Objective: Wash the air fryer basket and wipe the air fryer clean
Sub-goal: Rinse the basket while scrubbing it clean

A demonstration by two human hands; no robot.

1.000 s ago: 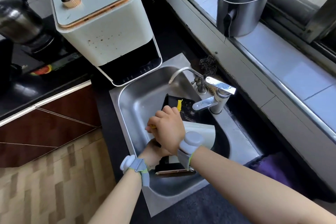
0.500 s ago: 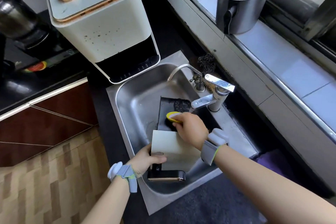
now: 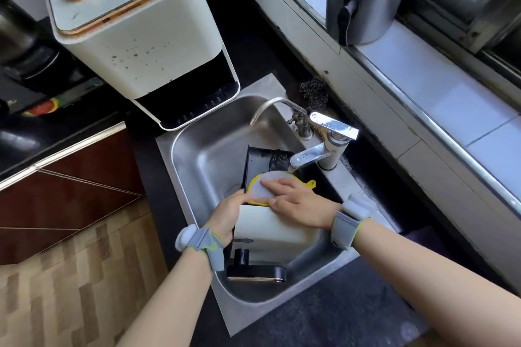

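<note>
Scrubbing one basket, one sponge, two hands

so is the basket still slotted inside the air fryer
No, the air fryer on the counter shows an empty dark opening, while the basket sits in the sink under both hands.

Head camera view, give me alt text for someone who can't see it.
A person's right hand presses a yellow sponge onto an air fryer basket in a steel sink, while the left hand steadies the basket. The cream air fryer stands on the counter behind.
</note>
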